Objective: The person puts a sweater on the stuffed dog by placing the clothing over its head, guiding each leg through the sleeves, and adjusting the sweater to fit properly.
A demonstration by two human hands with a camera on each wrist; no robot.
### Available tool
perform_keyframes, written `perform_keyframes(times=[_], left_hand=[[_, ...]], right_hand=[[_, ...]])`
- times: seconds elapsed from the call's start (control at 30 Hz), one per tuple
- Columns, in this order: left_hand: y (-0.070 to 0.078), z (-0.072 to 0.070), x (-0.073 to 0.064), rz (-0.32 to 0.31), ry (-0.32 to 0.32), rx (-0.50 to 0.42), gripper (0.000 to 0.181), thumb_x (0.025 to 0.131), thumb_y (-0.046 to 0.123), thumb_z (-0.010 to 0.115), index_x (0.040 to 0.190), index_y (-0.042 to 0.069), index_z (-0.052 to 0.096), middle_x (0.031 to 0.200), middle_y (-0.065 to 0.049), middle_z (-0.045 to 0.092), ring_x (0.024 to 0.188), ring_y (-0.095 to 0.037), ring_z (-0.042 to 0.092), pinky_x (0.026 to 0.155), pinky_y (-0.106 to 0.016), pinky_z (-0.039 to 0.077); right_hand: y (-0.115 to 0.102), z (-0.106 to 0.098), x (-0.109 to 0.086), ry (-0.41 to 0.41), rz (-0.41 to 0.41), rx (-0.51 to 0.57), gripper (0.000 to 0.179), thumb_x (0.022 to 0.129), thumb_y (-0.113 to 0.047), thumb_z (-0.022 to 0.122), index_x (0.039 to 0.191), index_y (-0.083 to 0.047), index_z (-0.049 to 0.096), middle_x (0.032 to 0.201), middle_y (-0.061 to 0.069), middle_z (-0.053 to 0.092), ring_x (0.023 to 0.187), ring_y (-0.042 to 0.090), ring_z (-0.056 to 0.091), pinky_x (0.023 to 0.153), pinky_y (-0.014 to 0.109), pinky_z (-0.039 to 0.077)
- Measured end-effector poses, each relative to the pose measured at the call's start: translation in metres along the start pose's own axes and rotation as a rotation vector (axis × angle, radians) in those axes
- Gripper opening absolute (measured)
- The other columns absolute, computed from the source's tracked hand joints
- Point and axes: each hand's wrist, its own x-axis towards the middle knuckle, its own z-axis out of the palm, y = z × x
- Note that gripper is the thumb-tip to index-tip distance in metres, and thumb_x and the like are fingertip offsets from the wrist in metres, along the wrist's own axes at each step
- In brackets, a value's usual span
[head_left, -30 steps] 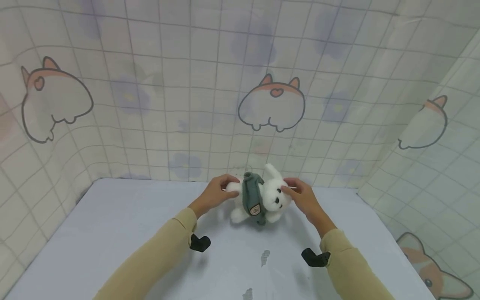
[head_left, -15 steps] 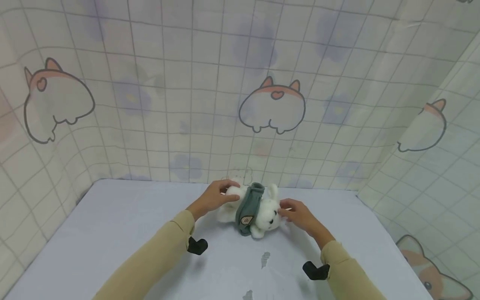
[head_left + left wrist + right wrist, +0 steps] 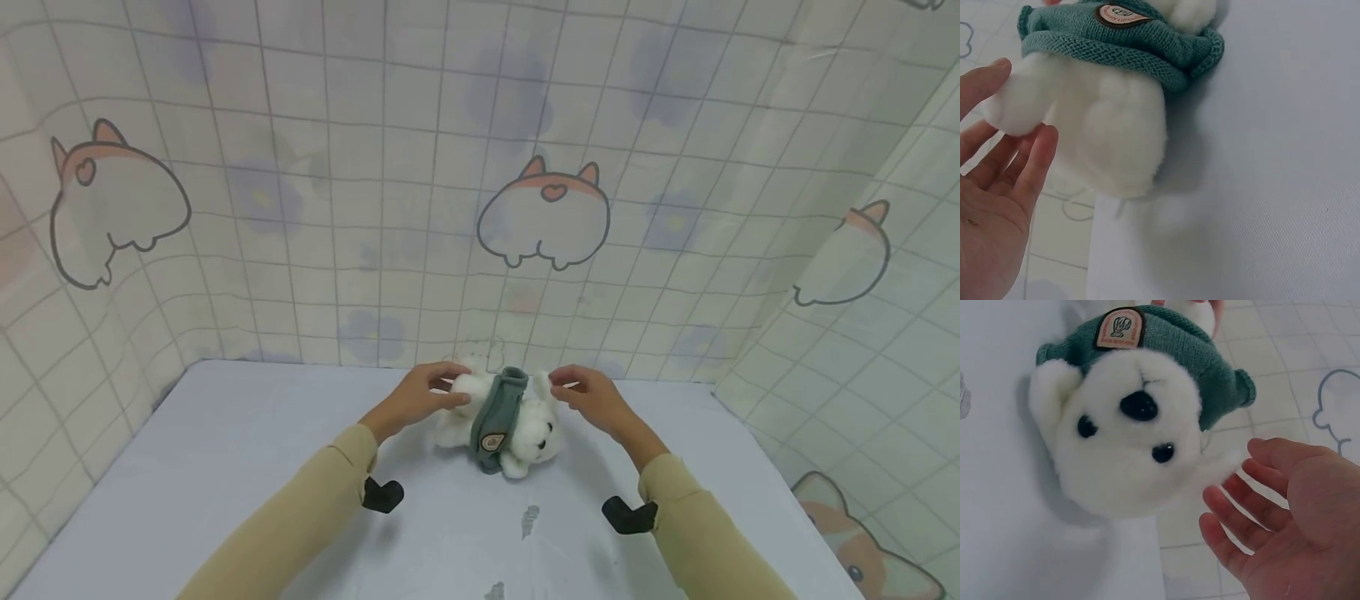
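Observation:
A white plush dog (image 3: 538, 433) in a green knitted sweater (image 3: 498, 421) lies on its side on the table, legs to the left and head to the right. My left hand (image 3: 420, 398) is at its raised foot (image 3: 1019, 103), the thumb and relaxed fingers loosely to either side of it. By the upper ear (image 3: 542, 385) is my right hand (image 3: 594, 402), fingers spread and slightly bent. In the right wrist view the ear tip overlaps the gap beside the right thumb (image 3: 1272, 450). The dog's black nose and eyes and the sweater's badge (image 3: 1119, 330) show there.
The white table (image 3: 247, 450) ends at a back wall hung with a checked, corgi-printed curtain (image 3: 405, 208). Grey worn patches (image 3: 530, 520) mark the tabletop in front of the dog. Black wrist mounts (image 3: 384, 495) stick out from both sleeves.
The plush dog has come down toward the front left and its head has tipped forward. Over the last half second it stays put while my left hand slides left and my right hand rises toward the ear.

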Motion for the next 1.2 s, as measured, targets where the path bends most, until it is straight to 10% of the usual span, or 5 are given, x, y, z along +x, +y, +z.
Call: perform_keyframes(times=[0.57,1.2], left_hand=[[0.0,-0.001,-0.002,0.005,0.017,0.035,0.047,0.085,0.031,0.074,0.127,0.017,0.061,0.128,-0.004,0.062,0.111,-0.02,0.061,0.092,-0.036,0.053],[-0.003,0.0,-0.002,0.019,0.041,0.036,0.046,0.084,0.03,0.075,0.126,0.018,0.062,0.132,-0.004,0.061,0.113,-0.023,0.061,0.095,-0.041,0.052]], right_hand=[[-0.047,0.004,0.022,-0.003,-0.179,-0.082,0.021,0.095,-0.013,0.061,0.113,-0.009,0.069,0.116,0.009,0.069,0.099,0.026,0.067,0.084,0.04,0.055],[-0.048,0.028,0.033,-0.044,-0.065,-0.191,0.02,0.097,-0.007,0.052,0.103,-0.006,0.071,0.104,0.012,0.071,0.072,0.015,0.061,0.066,0.028,0.052]])
